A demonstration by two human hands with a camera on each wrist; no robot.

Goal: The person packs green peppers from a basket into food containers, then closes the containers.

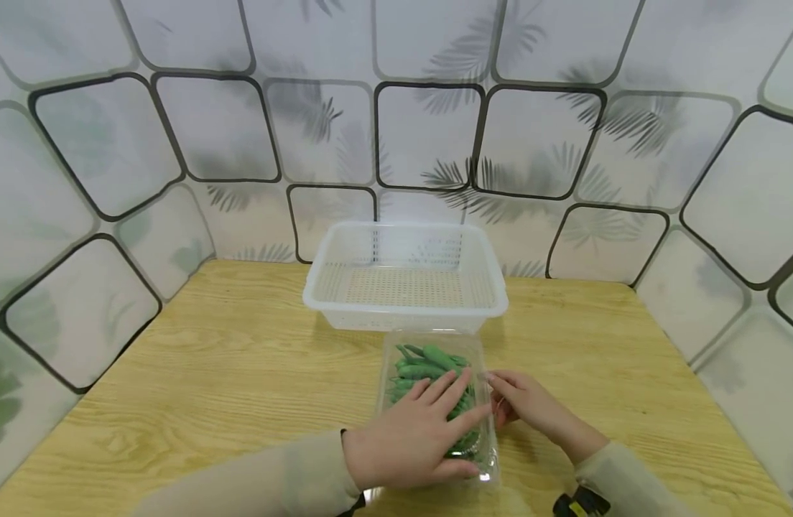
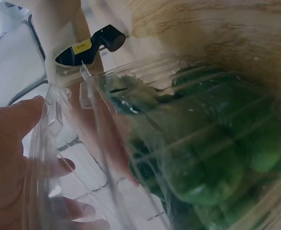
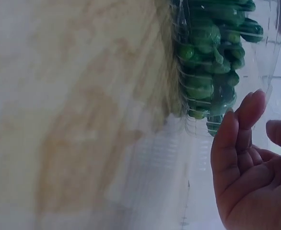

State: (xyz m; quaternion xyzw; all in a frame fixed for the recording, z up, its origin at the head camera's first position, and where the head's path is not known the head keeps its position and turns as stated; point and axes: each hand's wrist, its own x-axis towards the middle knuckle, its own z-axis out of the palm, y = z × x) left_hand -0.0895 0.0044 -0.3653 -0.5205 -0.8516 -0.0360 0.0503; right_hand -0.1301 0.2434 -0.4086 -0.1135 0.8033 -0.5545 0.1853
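A clear plastic box (image 1: 438, 339) filled with green chili peppers (image 1: 429, 362) lies on the table. My left hand (image 1: 416, 427) rests across its transparent top with fingers spread. In the left wrist view that hand (image 2: 8, 167) is beside the box's rim, with the peppers (image 2: 198, 143) showing through the clear side wall. At the box's right edge, my right hand (image 1: 529, 406) holds the rim with its fingertips. In the right wrist view the curled fingers (image 3: 227, 139) meet the box's edge beside the peppers (image 3: 203, 62); the exact contact is hard to see.
Directly behind the box stands a white perforated plastic basket (image 1: 406, 311). The wooden-look table (image 1: 241, 359) extends to both sides. Patterned cloth or panel walls (image 1: 429, 136) enclose the back and sides. A dark wrist device (image 1: 580, 501) is on the right wrist.
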